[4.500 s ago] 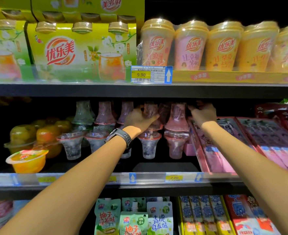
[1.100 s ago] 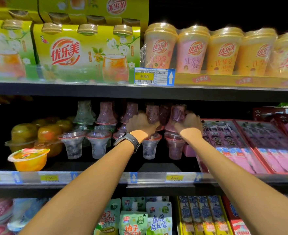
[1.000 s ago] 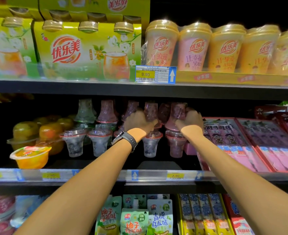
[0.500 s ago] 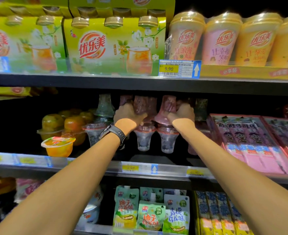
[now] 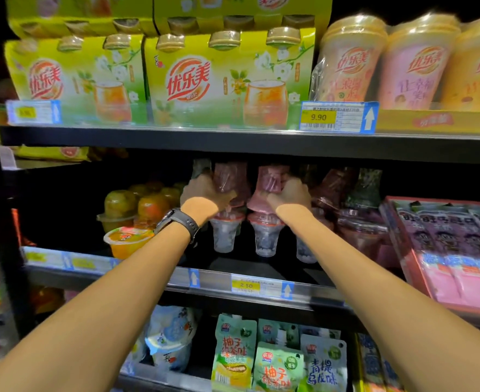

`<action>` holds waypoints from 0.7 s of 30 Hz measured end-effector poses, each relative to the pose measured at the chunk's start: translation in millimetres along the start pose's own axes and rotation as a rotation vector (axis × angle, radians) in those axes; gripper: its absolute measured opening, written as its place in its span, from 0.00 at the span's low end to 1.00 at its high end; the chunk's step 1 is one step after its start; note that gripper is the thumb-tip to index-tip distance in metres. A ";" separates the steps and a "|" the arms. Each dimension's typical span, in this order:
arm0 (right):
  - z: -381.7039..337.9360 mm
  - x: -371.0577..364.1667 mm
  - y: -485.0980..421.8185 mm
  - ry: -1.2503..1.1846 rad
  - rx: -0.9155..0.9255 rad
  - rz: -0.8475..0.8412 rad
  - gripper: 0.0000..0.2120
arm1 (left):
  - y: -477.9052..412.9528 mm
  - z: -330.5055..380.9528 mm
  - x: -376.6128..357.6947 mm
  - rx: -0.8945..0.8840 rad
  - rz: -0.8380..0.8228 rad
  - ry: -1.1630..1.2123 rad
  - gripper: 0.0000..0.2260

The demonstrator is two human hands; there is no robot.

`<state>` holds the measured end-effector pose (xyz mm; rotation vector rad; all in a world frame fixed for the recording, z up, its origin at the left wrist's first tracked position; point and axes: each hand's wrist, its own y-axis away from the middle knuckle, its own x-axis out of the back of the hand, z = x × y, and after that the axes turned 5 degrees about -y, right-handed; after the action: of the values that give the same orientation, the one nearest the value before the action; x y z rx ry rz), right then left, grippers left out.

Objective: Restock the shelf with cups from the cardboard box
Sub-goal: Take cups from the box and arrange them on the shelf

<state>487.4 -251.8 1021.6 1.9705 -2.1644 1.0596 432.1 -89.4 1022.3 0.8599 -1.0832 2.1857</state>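
Well back from the front edge of the middle shelf, just under the upper shelf, the left hand curled tight round an inverted pink cup and the right hand round the neighbouring cup, both stacked rim-down on clear upright cups.

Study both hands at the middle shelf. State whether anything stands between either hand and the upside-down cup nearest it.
Nothing visible does. The left hand grips the inverted purple cup, and the right hand grips the inverted pink cup. Each inverted cup sits on one of the upright cups below.
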 end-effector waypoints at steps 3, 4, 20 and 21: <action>-0.4 -4.4 -3.8 0.005 0.022 -0.023 0.22 | -0.8 -0.5 1.8 -0.015 -0.015 -0.010 0.24; 0.2 -5.0 -4.1 0.007 0.026 -0.031 0.21 | -0.5 -0.7 2.3 -0.019 -0.018 -0.023 0.24; 6.8 3.5 0.9 -0.031 0.045 -0.081 0.23 | -5.5 -6.8 -12.9 -0.036 -0.053 -0.089 0.29; 6.9 9.9 1.4 -0.057 0.045 -0.062 0.24 | -5.4 -6.4 -13.7 -0.038 -0.046 -0.088 0.30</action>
<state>487.0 -263.8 1020.1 2.0984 -2.1091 1.0655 442.9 -83.9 1011.7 0.9619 -1.1320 2.1005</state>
